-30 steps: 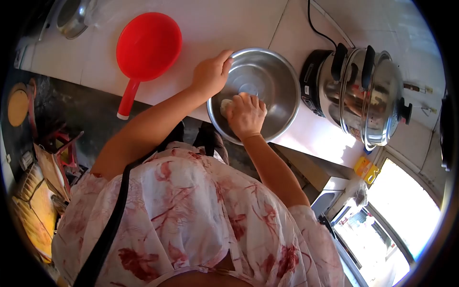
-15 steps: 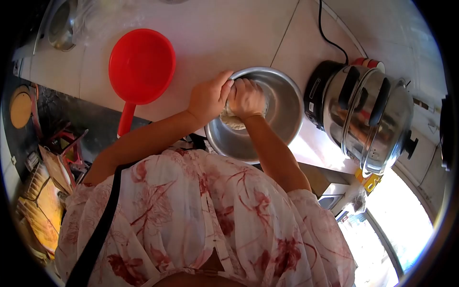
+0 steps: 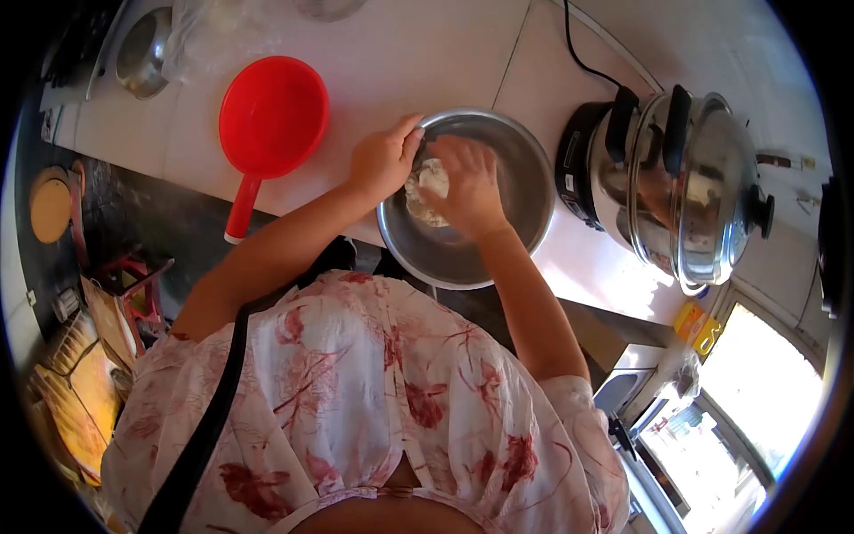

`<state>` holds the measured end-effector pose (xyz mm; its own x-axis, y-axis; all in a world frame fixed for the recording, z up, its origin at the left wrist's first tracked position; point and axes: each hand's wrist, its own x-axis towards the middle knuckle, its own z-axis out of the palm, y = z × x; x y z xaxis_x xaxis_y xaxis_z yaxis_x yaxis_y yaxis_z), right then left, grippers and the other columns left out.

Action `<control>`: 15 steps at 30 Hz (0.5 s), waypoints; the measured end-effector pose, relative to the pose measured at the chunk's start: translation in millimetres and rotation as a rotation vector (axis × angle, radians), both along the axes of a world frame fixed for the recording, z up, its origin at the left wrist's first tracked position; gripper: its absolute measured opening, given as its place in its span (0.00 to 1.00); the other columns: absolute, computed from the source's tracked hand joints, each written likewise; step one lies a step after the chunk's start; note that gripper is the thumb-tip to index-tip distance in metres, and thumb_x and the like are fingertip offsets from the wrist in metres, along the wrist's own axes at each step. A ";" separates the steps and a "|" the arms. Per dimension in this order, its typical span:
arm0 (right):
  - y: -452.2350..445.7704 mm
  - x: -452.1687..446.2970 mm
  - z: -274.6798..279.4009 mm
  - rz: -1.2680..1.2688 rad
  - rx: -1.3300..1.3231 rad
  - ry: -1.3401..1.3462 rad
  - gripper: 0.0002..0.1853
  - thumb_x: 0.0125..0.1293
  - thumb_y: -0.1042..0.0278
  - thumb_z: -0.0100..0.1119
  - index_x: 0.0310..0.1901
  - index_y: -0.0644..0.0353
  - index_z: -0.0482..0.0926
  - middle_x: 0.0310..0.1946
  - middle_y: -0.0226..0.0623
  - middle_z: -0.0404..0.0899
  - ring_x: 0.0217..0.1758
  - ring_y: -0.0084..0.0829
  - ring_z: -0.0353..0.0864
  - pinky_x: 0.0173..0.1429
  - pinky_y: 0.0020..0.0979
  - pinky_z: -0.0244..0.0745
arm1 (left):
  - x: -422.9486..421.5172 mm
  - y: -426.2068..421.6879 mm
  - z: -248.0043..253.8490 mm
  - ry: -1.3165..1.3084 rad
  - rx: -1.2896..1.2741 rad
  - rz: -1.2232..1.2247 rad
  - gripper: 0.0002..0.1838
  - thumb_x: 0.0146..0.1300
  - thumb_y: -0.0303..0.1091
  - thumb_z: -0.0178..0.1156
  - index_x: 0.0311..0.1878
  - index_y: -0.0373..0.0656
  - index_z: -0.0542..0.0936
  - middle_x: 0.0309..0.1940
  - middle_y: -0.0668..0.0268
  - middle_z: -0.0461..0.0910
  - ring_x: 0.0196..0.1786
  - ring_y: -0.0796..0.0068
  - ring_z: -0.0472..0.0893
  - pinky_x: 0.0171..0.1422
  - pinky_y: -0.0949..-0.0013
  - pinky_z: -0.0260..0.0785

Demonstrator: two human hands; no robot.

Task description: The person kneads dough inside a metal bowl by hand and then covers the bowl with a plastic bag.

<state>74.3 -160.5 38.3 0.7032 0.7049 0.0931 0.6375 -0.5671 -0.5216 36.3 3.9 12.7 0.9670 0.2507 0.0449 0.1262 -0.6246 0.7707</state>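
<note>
A steel mixing bowl [image 3: 525, 191] stands near the counter's front edge, holding a pale lump of dough [image 3: 432, 180] against its left side. My left hand [image 3: 384, 162] is closed around the bowl's upper left rim, thumb over the edge. Inside the bowl, my right hand [image 3: 466, 182] lies beside and partly over the dough with its fingers stretched out. The palm side and part of the dough are hidden beneath it.
A red plastic ladle [image 3: 274, 116] lies left of the bowl, handle toward the counter edge. On the right stands a lidded steel electric steamer [image 3: 654, 178] with a black cord. A metal bowl [image 3: 144, 53] and clear plastic bag [image 3: 209, 40] are at the far left.
My right hand has opened from a fist pressed on the dough to outstretched fingers, uncovering more of the dough. My left hand stays on the rim. The camera view has shifted slightly.
</note>
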 end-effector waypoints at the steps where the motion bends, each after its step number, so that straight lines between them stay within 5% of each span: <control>1: -8.8 -15.5 -2.9 0.058 -0.255 0.033 0.36 0.52 0.50 0.65 0.65 0.41 0.65 0.66 0.39 0.59 0.71 0.47 0.54 0.70 0.57 0.50 | 0.3 0.0 -0.1 0.009 0.020 0.006 0.14 0.70 0.41 0.51 0.52 0.45 0.77 0.26 0.53 0.80 0.30 0.50 0.80 0.33 0.54 0.70; 4: -21.0 -31.8 -21.1 0.181 -0.468 -0.109 0.39 0.50 0.49 0.67 0.66 0.39 0.63 0.69 0.39 0.53 0.74 0.51 0.48 0.72 0.59 0.46 | 0.5 -0.6 -2.1 0.013 0.027 0.012 0.14 0.69 0.41 0.51 0.52 0.46 0.77 0.26 0.54 0.80 0.31 0.50 0.80 0.35 0.54 0.70; 9: -24.6 -21.7 -28.1 0.186 -0.425 -0.072 0.39 0.48 0.51 0.68 0.65 0.39 0.66 0.68 0.40 0.57 0.68 0.54 0.58 0.66 0.59 0.54 | -0.5 -0.6 -0.1 0.024 0.052 0.012 0.16 0.70 0.43 0.50 0.54 0.47 0.77 0.28 0.53 0.81 0.33 0.50 0.80 0.37 0.54 0.70; 11: -29.1 -25.4 -31.0 -0.296 -0.068 0.067 0.36 0.47 0.52 0.67 0.61 0.43 0.70 0.64 0.40 0.64 0.62 0.53 0.65 0.61 0.57 0.60 | 1.4 0.1 -2.6 0.017 0.076 0.014 0.16 0.70 0.44 0.50 0.54 0.46 0.77 0.28 0.52 0.81 0.34 0.49 0.80 0.38 0.54 0.70; 12: -24.6 -21.2 -32.3 -0.294 -0.063 0.065 0.36 0.47 0.52 0.67 0.61 0.43 0.70 0.64 0.40 0.64 0.62 0.53 0.65 0.61 0.57 0.60 | 2.5 0.8 -4.2 0.014 0.080 0.015 0.16 0.70 0.44 0.50 0.54 0.46 0.77 0.28 0.52 0.81 0.34 0.49 0.80 0.38 0.54 0.70; 14: -8.0 -10.9 -39.0 -0.795 0.137 0.151 0.33 0.47 0.53 0.67 0.58 0.46 0.74 0.59 0.40 0.69 0.58 0.52 0.69 0.59 0.55 0.63 | 0.9 -0.9 -7.8 -0.015 0.101 0.024 0.14 0.69 0.42 0.50 0.52 0.49 0.77 0.26 0.55 0.81 0.31 0.49 0.80 0.35 0.51 0.70; 15: 1.1 -5.3 -49.0 -0.806 0.061 0.100 0.34 0.46 0.52 0.67 0.59 0.47 0.73 0.57 0.39 0.70 0.59 0.52 0.69 0.58 0.55 0.64 | 0.4 -1.9 -8.3 -0.014 0.103 0.020 0.14 0.69 0.42 0.50 0.52 0.49 0.77 0.26 0.55 0.81 0.31 0.49 0.80 0.35 0.51 0.70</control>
